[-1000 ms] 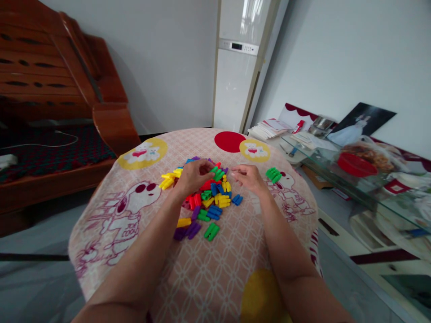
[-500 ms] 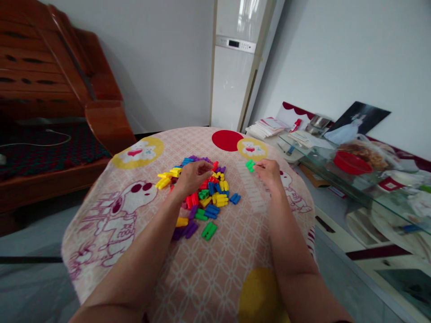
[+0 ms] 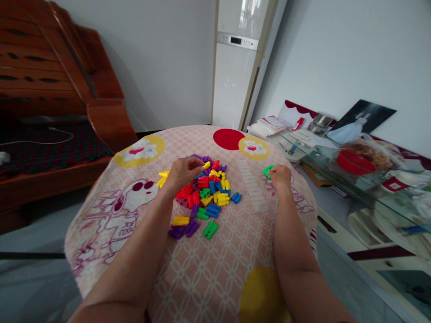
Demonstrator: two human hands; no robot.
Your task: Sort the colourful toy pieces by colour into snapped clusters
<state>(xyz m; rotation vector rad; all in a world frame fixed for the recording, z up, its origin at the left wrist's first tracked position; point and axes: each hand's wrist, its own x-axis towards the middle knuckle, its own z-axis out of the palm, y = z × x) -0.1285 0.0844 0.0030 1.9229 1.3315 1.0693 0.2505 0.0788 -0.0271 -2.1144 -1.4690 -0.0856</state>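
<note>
In the head view, a round tabletop (image 3: 202, 273) is covered by a pink patterned cloth, and a heap of coloured blocks (image 3: 204, 181) is spread near its middle. A small yellow block (image 3: 206, 165) is pinched between the fingertips of the left hand (image 3: 181, 174), over the back part of the heap; that grip is closed. A green block (image 3: 268, 171) is held at the fingertips of the right hand (image 3: 282, 177), well apart from the heap, over the right part of the cloth; this grip is closed too, and whether the cloth is touched by the block cannot be told. A blue block (image 3: 236, 198) is set just beside the heap on the right, and another green block (image 3: 210, 229) is placed at its near edge. Part of the heap is hidden by the left hand.
</note>
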